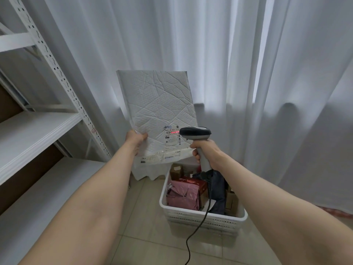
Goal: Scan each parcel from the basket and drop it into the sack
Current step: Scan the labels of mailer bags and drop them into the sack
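My left hand grips the lower left edge of a large white padded envelope, held upright in front of the curtain. Its shipping label faces me, and a red scan line falls across it. My right hand is closed round the handle of a grey and black barcode scanner, whose head points at the label from the right. Below, a white plastic basket on the floor holds a pink mailer, a dark bag and small cardboard boxes. A white sack shows just beneath the envelope.
White metal shelving runs along the left side. White curtains fill the background down to the tiled floor. The scanner's black cable hangs down across the basket's front.
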